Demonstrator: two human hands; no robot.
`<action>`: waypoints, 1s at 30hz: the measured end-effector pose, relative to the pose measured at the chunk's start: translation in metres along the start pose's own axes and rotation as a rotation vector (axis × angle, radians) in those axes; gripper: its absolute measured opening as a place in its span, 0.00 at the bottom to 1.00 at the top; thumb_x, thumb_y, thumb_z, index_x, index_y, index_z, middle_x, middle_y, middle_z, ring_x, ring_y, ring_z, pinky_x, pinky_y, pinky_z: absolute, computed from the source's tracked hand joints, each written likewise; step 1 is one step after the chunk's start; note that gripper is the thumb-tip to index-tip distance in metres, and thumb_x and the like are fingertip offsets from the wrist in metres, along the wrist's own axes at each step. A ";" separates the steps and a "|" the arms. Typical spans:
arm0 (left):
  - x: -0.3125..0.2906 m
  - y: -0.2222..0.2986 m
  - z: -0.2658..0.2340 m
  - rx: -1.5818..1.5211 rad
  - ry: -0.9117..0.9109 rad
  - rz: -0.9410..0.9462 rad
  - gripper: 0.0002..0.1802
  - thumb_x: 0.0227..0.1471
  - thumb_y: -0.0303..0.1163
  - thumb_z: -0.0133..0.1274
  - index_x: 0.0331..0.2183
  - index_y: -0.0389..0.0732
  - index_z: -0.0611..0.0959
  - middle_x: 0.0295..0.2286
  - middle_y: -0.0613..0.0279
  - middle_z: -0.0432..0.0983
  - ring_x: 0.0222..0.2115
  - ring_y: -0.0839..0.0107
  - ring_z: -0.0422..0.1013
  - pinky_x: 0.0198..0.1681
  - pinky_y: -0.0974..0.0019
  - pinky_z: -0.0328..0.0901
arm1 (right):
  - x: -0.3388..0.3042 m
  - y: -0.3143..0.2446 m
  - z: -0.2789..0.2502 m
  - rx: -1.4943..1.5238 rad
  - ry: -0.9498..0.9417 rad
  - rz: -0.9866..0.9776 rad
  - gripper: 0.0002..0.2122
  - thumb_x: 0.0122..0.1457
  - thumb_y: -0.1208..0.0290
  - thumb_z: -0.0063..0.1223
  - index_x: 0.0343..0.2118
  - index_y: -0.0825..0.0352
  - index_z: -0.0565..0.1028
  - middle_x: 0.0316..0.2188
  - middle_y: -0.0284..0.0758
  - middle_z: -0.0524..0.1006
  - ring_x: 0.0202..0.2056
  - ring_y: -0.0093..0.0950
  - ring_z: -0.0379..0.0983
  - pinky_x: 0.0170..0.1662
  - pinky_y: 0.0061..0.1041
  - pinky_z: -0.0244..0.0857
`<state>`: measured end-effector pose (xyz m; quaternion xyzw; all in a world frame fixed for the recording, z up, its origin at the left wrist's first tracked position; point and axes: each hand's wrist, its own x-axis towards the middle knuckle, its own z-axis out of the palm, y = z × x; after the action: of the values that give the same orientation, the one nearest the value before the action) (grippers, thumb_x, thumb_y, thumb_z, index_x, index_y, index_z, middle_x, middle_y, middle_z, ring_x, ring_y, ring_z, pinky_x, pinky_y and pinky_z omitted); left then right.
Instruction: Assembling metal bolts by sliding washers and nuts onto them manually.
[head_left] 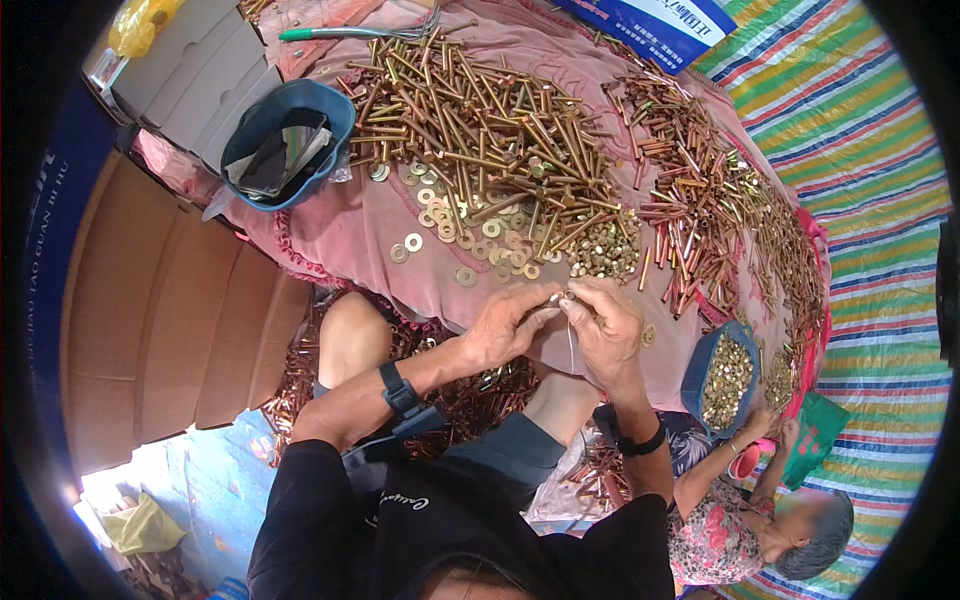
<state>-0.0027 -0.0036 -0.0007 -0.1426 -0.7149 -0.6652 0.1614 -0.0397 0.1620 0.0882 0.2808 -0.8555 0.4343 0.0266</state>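
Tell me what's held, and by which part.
Left hand and right hand pinch a small metal piece; too small and covered to tell which part.

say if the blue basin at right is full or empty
Not empty: the blue basin holds a broad layer of small gold-coloured pieces; their depth cannot be told.

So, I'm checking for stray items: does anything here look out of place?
Perhaps one thing: a green-handled tool, apparently a wire whisk, lies at the far left edge of the pile of bolts. It looks odd, more like a kitchen utensil among metal hardware.
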 end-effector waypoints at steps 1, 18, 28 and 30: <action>0.001 0.000 0.000 0.017 -0.014 0.012 0.16 0.58 0.24 0.56 0.49 0.33 0.80 0.39 0.46 0.80 0.39 0.49 0.78 0.44 0.55 0.71 | 0.003 -0.002 -0.002 -0.058 -0.011 -0.083 0.10 0.59 0.80 0.61 0.43 0.74 0.80 0.37 0.43 0.80 0.34 0.33 0.80 0.38 0.25 0.73; -0.002 0.000 -0.003 0.048 -0.018 0.030 0.18 0.57 0.24 0.57 0.50 0.35 0.80 0.38 0.45 0.80 0.39 0.48 0.77 0.43 0.54 0.70 | 0.010 -0.010 0.000 -0.040 -0.059 -0.188 0.09 0.60 0.79 0.60 0.43 0.70 0.81 0.37 0.43 0.80 0.40 0.38 0.79 0.43 0.31 0.72; -0.003 -0.003 -0.003 0.070 -0.008 0.068 0.14 0.54 0.23 0.58 0.44 0.35 0.80 0.33 0.48 0.79 0.35 0.46 0.74 0.38 0.54 0.69 | 0.003 -0.001 0.015 -0.001 0.062 -0.149 0.09 0.57 0.76 0.66 0.39 0.72 0.80 0.36 0.40 0.80 0.34 0.27 0.78 0.37 0.24 0.72; -0.004 -0.005 -0.003 0.070 -0.013 0.056 0.12 0.54 0.23 0.58 0.42 0.35 0.80 0.31 0.49 0.78 0.33 0.47 0.73 0.36 0.53 0.68 | 0.004 -0.006 0.017 -0.008 0.066 -0.128 0.10 0.56 0.76 0.66 0.40 0.72 0.80 0.35 0.40 0.79 0.33 0.26 0.78 0.36 0.23 0.72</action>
<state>-0.0015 -0.0072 -0.0070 -0.1612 -0.7344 -0.6342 0.1804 -0.0364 0.1445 0.0824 0.3202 -0.8362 0.4373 0.0838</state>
